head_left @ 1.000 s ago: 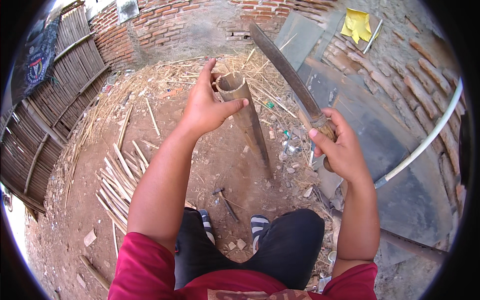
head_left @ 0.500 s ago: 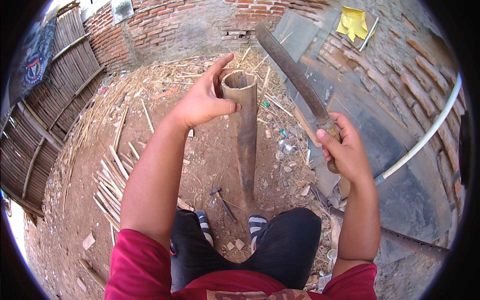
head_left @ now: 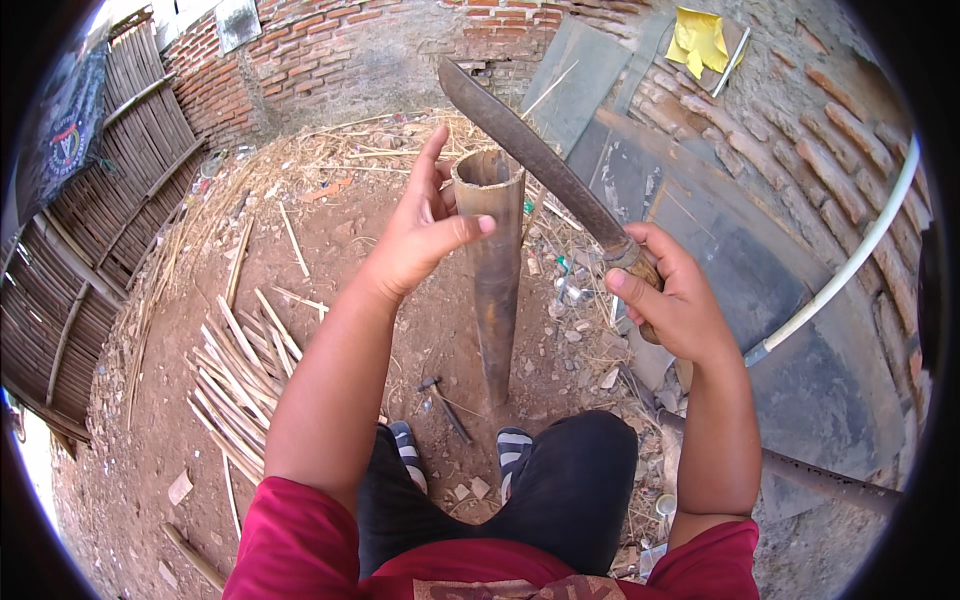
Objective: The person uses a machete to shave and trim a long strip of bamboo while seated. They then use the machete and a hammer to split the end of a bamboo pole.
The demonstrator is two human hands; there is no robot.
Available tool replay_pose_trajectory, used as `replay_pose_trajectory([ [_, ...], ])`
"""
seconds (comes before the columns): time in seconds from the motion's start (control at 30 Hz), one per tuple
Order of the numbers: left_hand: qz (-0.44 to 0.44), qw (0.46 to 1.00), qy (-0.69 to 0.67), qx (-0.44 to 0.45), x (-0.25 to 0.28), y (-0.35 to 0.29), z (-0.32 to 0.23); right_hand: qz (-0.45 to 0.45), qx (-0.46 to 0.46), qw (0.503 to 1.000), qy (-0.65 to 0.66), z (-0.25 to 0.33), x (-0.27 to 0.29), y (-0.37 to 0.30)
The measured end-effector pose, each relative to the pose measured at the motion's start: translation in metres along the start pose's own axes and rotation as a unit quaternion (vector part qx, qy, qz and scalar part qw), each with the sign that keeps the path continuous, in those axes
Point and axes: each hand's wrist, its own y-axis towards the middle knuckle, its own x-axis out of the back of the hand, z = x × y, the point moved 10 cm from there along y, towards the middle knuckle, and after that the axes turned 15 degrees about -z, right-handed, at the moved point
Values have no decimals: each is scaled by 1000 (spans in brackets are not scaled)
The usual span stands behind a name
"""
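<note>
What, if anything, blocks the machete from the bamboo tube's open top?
Nothing visible. The machete in the right hand slants beside the top of the bamboo tube; the left hand has its thumb lower down.

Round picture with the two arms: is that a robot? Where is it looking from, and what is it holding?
No robot here! It's a person with two bare hands. The camera sits on the person's head and looks down. Its very wide lens makes the picture round and bends straight edges.

The right hand has a big knife in its grip, by the handle. The left hand is at the top of a hollow tube that stands upright; I can't tell how tightly it holds on.

On the ground, a small hammer lies near the feet, and a pile of sticks lies to the left.
</note>
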Motion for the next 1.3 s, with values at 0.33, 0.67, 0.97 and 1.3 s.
replay_pose_trajectory([
  [0.33, -125, 982, 134, -42, 11, -18, 17, 4, -11, 1000, -12, 9, 0, -2],
  [0.67, -66, 989, 124, -41, 1, -9, 13, 0, -2, 998, -58, 15, 2, -3],
  [0.97, 1, 993, 116, -25, -19, 28, 14, -39, 32, 988, -147, 47, 12, 3],
  [1.3, -11, 993, 121, 5, -12, 19, 49, -52, 138, 951, -271, 63, -9, 4],
])
